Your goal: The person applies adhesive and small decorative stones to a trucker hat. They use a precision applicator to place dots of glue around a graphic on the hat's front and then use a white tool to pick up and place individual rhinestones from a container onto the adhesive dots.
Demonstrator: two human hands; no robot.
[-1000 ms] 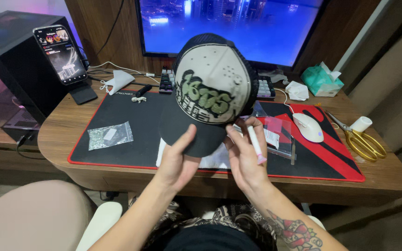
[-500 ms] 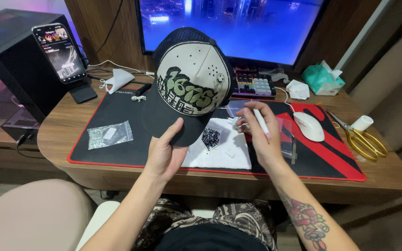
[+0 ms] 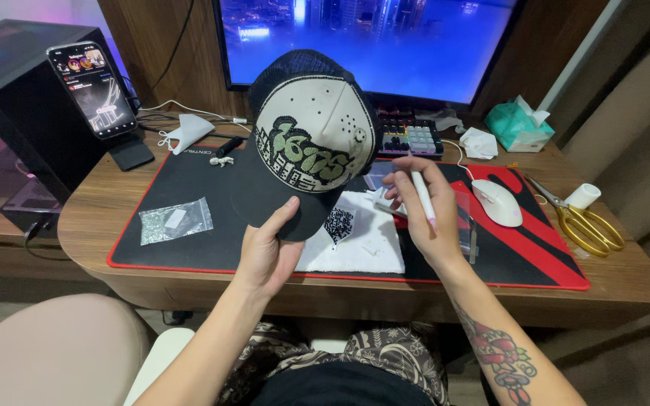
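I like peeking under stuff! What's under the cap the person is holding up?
Below the cap lie a black desk mat and a white cloth with a small patterned card. The cap covers part of the mat; what lies there is hidden.

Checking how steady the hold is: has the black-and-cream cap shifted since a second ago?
Yes. The black-and-cream cap has moved left, off the white computer mouse side, and tilted; the left hand holds its brim.

Cap (image 3: 312,143) held above desk mat (image 3: 189,169) centre | plastic bag (image 3: 175,221) on mat's left | mouse (image 3: 496,201) on mat's right | scissors (image 3: 582,223) at desk's right edge | keyboard (image 3: 409,138) behind cap, monitor (image 3: 385,41) at back edge
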